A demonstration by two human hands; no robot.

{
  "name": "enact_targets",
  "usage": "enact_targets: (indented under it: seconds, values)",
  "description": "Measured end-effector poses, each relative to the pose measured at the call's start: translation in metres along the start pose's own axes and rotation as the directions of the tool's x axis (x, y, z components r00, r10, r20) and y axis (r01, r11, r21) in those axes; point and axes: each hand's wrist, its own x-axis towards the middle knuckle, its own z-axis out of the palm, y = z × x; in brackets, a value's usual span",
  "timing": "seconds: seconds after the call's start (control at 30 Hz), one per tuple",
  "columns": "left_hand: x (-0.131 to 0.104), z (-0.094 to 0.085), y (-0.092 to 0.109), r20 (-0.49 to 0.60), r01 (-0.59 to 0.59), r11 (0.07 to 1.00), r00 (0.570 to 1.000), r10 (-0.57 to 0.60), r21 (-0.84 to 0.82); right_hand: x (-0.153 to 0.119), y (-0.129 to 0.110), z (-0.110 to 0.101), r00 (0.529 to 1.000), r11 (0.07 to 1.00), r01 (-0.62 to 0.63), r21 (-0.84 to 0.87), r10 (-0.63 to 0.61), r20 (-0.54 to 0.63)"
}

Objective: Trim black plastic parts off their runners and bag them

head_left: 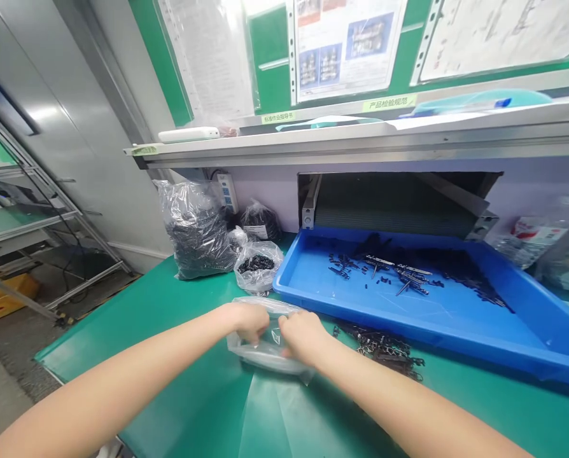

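A clear plastic bag [271, 361] lies on the green tabletop, its mouth spread wide and its lower part hanging toward me. My left hand [252, 322] is closed at the left side of the mouth, with curled fingers gripping the film. Opposite it, my right hand [304, 336] is also closed on the bag, thumb and fingers bent inward. Some fingertips are blurred or hidden by the plastic. Just right of my right hand, a pile of small dark parts [384, 350] lies on the table, partly behind my forearm.
A blue tray [323, 280] holding dark parts stands at right, below a conveyor opening [394, 203]. Behind the hands sit a small open bag of black pieces [258, 262], a large filled bag [198, 232] and another dark bag [260, 219]. A shelf [313, 149] overhangs the table.
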Motion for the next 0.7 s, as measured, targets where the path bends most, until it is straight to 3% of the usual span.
enact_targets:
  seconds: [0.07,0.13,0.3,0.47,0.6,0.7]
  values:
    - [0.001,-0.008,0.003,0.220,-0.072,0.997,0.973,0.064,0.028,0.005,-0.006,0.005,0.999,0.999,-0.030,-0.028,0.031,0.023]
    - [0.003,-0.012,0.005,0.307,-0.079,0.995,0.950,0.057,0.060,0.010,-0.010,0.013,0.997,0.997,-0.054,-0.058,0.056,0.048]
    - [0.006,-0.006,0.002,0.319,0.026,0.988,0.945,-0.074,0.152,0.019,-0.016,0.030,0.993,0.993,-0.054,-0.104,0.064,0.097]
    - [0.001,0.001,-0.008,0.314,0.076,0.979,0.940,-0.134,0.189,0.034,-0.017,0.031,0.995,0.995,-0.014,-0.099,0.024,0.095]
    - [-0.004,-0.002,-0.017,0.302,0.103,0.969,0.938,-0.170,0.224,0.043,-0.016,0.027,0.999,0.998,0.047,-0.052,-0.047,0.000]
    - [-0.009,-0.008,-0.022,0.297,0.108,0.963,0.937,-0.182,0.249,0.040,-0.016,0.021,0.978,0.989,0.148,0.027,-0.142,-0.153]
